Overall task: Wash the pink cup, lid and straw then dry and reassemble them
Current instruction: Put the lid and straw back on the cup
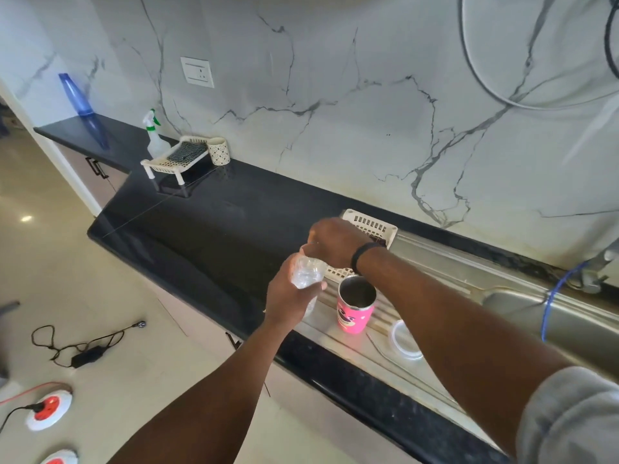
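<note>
The pink cup [355,304] stands upright and uncovered on the steel drainboard [432,259]. To its right the clear round lid [403,339] lies flat, and the thin metal straw [380,346] lies beside it. My left hand [289,294] grips a clear plastic bottle [306,274] just left of the cup. My right hand [330,242] sits curled over the bottle's top; what its fingers hold is hidden.
A white slotted basket [370,226] sits behind my hands by the wall. The sink basin [549,316] with a blue hose [552,296] lies to the right. Further left on the black counter [207,216] are a white rack [174,159], a spray bottle [154,135] and a patterned cup [219,150].
</note>
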